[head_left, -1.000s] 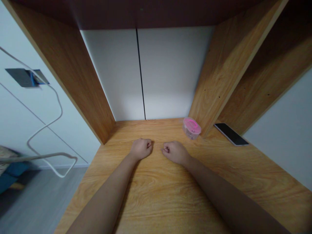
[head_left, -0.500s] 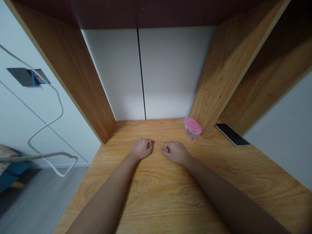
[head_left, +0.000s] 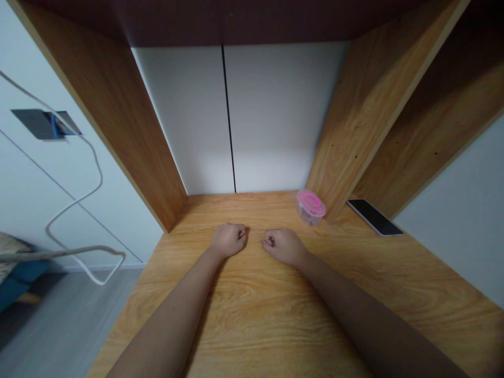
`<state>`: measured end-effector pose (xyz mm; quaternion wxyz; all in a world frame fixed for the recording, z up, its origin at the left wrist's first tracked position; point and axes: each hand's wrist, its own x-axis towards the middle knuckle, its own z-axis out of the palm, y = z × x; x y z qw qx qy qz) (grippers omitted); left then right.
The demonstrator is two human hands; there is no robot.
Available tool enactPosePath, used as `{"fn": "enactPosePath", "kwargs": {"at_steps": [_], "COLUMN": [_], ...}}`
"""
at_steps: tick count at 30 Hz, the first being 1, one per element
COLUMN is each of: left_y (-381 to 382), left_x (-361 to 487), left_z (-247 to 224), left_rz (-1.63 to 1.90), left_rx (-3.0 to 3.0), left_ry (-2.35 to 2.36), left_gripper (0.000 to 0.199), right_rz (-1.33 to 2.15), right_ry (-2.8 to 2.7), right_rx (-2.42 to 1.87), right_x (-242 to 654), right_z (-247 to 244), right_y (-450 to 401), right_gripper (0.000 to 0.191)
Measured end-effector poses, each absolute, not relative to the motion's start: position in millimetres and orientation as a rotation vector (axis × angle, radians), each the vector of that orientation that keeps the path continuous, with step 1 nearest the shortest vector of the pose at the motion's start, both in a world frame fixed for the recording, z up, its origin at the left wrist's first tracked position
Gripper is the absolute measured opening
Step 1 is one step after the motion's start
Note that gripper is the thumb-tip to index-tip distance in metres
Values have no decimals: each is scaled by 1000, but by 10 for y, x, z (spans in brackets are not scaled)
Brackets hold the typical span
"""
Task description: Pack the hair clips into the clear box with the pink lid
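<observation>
My left hand [head_left: 229,240] rests as a fist on the wooden desk [head_left: 252,310], thumb side turned inward. Facing it across a small gap is my right hand [head_left: 283,245], curled into a fist too. Nothing shows in either fist, and the two do not touch. Behind and to the right of my right hand stands a small clear round container [head_left: 310,214] with a pink lid [head_left: 310,201]. It is the object nearest to that hand.
A dark-screened phone or tablet [head_left: 374,216] lies at the right by the wall. Wooden uprights [head_left: 346,142] and a dark overhead shelf [head_left: 236,21] frame the desk's back. Left of the desk, a white cable [head_left: 98,168] hangs near an open wall socket [head_left: 43,125].
</observation>
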<state>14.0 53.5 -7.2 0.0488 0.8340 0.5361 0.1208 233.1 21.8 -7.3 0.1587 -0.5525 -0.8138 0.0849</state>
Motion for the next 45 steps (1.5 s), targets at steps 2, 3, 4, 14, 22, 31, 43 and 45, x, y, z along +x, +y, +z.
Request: {"fn": "enactPosePath", "kwargs": {"at_steps": [2, 3, 4, 14, 22, 31, 43, 45], "left_y": [535, 535, 535, 526, 535, 531, 515, 513], "left_x": [137, 135, 134, 135, 140, 129, 135, 135], "left_z": [-76, -78, -80, -54, -77, -69, -39, -32], "left_rz": [367, 367, 370, 368, 379, 377, 350, 345], "left_rx": [2549, 2553, 2556, 2548, 2543, 2548, 2545, 2543], "left_ry": [1633, 1632, 1631, 1636, 1628, 1630, 1629, 1626], "left_gripper": [20, 19, 19, 20, 21, 20, 21, 21], "right_rz": [242, 239, 237, 240, 244, 244, 232, 240], "right_ry": [-2328, -2326, -2324, -2338, -2327, -2329, -2341, -2341], "right_rx": [-1583, -1587, -1590, -1609, -1593, -1599, -1582, -1593], "right_x": [2328, 2327, 2326, 2313, 2330, 2324, 2328, 2326], "right_z": [-68, -66, -64, -25, -76, -57, -58, -47], "right_y": [212, 210, 208, 194, 213, 212, 208, 206], "right_gripper": [28, 28, 28, 29, 28, 27, 27, 27]}}
